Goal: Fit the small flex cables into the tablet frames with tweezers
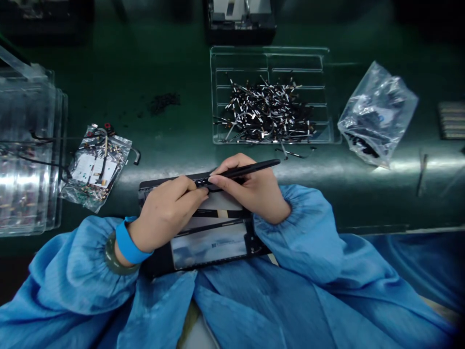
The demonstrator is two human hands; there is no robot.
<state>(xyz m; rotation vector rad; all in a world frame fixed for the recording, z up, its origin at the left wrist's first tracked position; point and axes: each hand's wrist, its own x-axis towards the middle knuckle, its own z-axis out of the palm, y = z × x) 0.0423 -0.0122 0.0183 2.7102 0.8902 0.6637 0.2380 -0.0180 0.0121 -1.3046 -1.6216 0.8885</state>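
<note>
In front of my body lies an opened flat black device [209, 245] with silvery panels inside, tilted slightly. My right hand [259, 189] pinches slim black tweezers [254, 167], their tips pointing left at small parts along the device's far edge. Just left of the tips is my left hand [170, 206], fingers curled and thumb and forefinger pressed together at that same edge. Whatever lies between those fingertips is hidden. My hands partly cover the device's upper section.
A clear tray [214, 97] holds a heap of short black cables [269, 109]. Plastic bags of parts lie right [379, 114] and left [96, 167]. Stacked clear trays [29, 184] stand far left. Small black pieces [165, 102] are scattered on the green table [160, 58].
</note>
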